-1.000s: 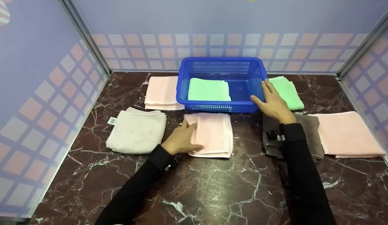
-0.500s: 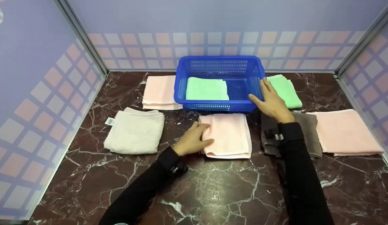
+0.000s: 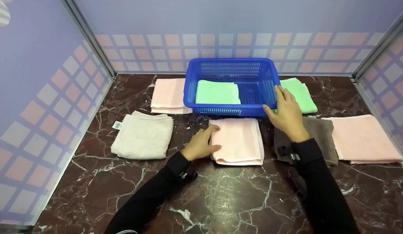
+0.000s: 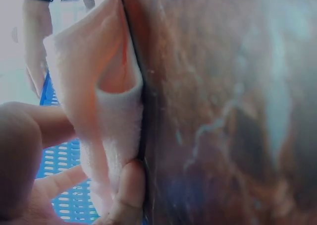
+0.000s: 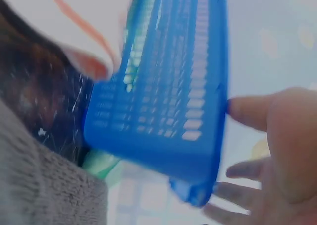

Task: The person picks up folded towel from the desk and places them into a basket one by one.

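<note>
A folded pink towel (image 3: 238,141) lies on the dark marbled table in front of the blue basket (image 3: 232,106). My left hand (image 3: 201,144) pinches its left edge. In the left wrist view, the thumb lies over the pink towel (image 4: 81,96) and a fingertip (image 4: 131,183) is low at its fold, by the tabletop. My right hand (image 3: 287,115) is at the basket's front right corner, fingers extended and loosely spread. In the right wrist view, fingertips are right at the rim of the blue basket (image 5: 163,111). A folded light green towel (image 3: 217,92) lies inside the basket's left part.
A white towel (image 3: 143,136) with a tag lies at left, another pink towel (image 3: 169,95) left of the basket. At right are a green towel (image 3: 300,96), a grey-brown towel (image 3: 320,139) partly under my right arm, and a pink towel (image 3: 365,138). Patterned panels (image 3: 237,29) enclose the table.
My left hand has moved right, and the front pink towel has shifted right with it. My right hand has slid slightly toward me at the basket corner. The basket stays in place.
</note>
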`<action>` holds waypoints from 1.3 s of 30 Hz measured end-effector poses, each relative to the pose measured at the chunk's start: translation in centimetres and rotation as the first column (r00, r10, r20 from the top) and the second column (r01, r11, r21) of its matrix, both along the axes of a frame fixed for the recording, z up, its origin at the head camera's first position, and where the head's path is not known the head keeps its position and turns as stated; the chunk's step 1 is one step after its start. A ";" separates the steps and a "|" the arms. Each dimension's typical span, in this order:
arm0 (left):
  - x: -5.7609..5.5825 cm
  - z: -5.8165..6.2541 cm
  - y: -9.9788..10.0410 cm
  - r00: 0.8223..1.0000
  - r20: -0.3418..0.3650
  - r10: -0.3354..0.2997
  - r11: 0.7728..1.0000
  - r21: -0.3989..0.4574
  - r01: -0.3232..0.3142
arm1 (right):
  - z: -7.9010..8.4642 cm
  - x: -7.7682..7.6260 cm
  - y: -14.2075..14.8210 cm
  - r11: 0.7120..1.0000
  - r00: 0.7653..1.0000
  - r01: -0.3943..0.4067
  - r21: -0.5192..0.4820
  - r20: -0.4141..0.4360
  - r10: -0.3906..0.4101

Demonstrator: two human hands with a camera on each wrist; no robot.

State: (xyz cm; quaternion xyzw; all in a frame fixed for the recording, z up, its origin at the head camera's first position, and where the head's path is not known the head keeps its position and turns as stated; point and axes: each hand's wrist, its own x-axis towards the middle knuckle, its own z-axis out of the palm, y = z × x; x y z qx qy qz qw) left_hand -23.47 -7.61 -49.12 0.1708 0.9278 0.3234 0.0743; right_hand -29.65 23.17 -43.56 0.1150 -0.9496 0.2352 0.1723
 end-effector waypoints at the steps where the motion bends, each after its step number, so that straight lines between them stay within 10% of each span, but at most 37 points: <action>1: -0.1 0.0 0.0 1.000 -0.009 -0.011 1.000 0.010 0.011 | 0.1 0.7 -0.2 1.000 0.998 -0.005 -0.001 -0.070 0.005; 6: -0.6 -0.2 0.2 0.998 -0.019 -0.063 0.997 0.053 0.064 | -0.5 4.2 -0.8 0.996 0.982 -0.084 -0.010 -0.169 0.082; 10: -1.0 -0.3 0.3 0.995 -0.032 -0.099 0.992 0.073 0.101 | -1.7 5.6 -0.9 0.986 0.980 -0.169 0.015 0.108 0.166; 17: -1.0 -0.6 0.4 0.989 -0.010 -0.148 0.983 0.110 0.148 | -4.0 5.9 -2.0 0.966 0.891 -0.246 0.075 0.409 0.195; 39: -0.6 0.2 0.0 0.982 0.023 -0.187 0.976 0.121 0.183 | -4.7 5.9 -3.2 0.907 0.859 -0.422 -0.005 0.317 0.401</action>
